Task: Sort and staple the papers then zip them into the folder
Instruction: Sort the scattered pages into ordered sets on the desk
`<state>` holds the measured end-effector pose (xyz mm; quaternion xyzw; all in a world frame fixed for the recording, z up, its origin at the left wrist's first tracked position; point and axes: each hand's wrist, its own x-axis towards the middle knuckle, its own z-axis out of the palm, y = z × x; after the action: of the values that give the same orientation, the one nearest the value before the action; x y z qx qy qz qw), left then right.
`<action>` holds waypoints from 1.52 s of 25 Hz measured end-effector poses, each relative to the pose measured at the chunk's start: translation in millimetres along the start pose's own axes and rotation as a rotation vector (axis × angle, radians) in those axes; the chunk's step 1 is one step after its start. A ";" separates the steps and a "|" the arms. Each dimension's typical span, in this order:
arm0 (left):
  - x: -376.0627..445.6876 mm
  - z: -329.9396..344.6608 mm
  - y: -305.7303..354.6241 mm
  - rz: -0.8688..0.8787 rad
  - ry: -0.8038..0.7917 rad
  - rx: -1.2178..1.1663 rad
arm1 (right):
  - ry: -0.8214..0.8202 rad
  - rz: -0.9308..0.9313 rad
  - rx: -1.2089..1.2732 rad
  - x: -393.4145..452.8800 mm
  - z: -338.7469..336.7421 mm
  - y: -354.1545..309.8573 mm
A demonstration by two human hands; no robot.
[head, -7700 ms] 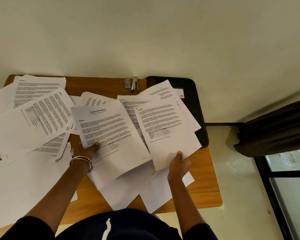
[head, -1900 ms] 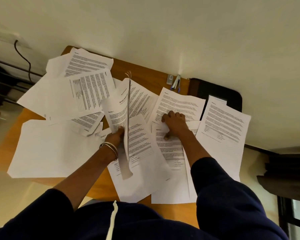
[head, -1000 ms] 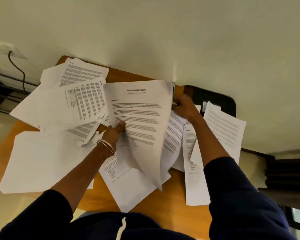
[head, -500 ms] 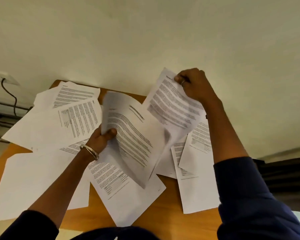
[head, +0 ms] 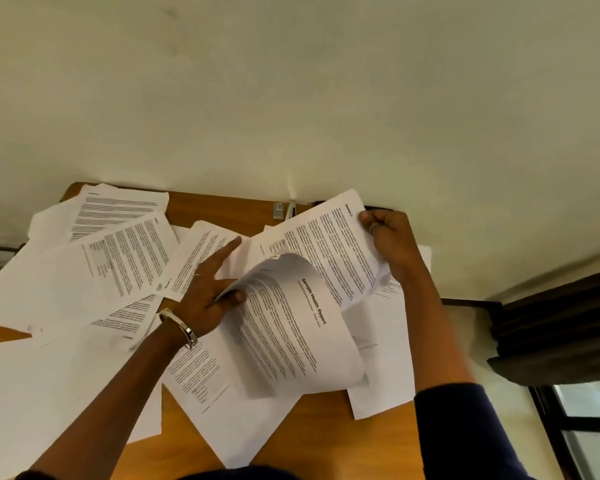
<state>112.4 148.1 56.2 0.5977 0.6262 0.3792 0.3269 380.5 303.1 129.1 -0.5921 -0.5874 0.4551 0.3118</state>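
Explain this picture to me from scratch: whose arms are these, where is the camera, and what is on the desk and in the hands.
There is no machine here. A person wears one wide-angle camera on the head, looking down at their own two arms, so the picture is their own view.

The wooden desk stands against a pale wall and is strewn with loose printed sheets. At its far edge sits a small stapler.

The left hand, with a bangle on the wrist, pinches a curling page headed "Sample Health Report" with its thumb, fingers stretched out. The right hand, wearing a ring, grips the top corner of another printed page, lifted off the pile.
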 end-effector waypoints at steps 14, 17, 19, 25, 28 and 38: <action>14.1 -3.2 23.3 -0.250 0.013 -0.093 | -0.353 -0.091 -0.155 -32.7 -21.7 11.3; 4.1 -7.2 14.5 -0.307 0.079 -0.081 | -0.222 0.011 -0.021 -41.6 -25.1 30.2; 0.4 -6.4 12.5 -0.316 0.107 -0.106 | -0.124 0.013 0.090 -49.7 -12.7 33.7; -4.5 -3.4 9.5 -0.356 0.154 -0.146 | 0.061 0.043 0.213 -62.7 29.0 46.6; -4.3 -1.8 10.5 -0.369 0.237 -0.116 | 0.083 0.101 0.419 -69.7 36.1 46.8; -1.7 9.1 6.2 -0.387 0.244 -0.025 | 0.130 0.340 1.119 -80.2 52.8 31.3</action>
<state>123.5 147.1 57.0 0.4120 0.7594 0.3865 0.3227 353.9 212.2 94.0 -0.4501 -0.1344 0.7022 0.5350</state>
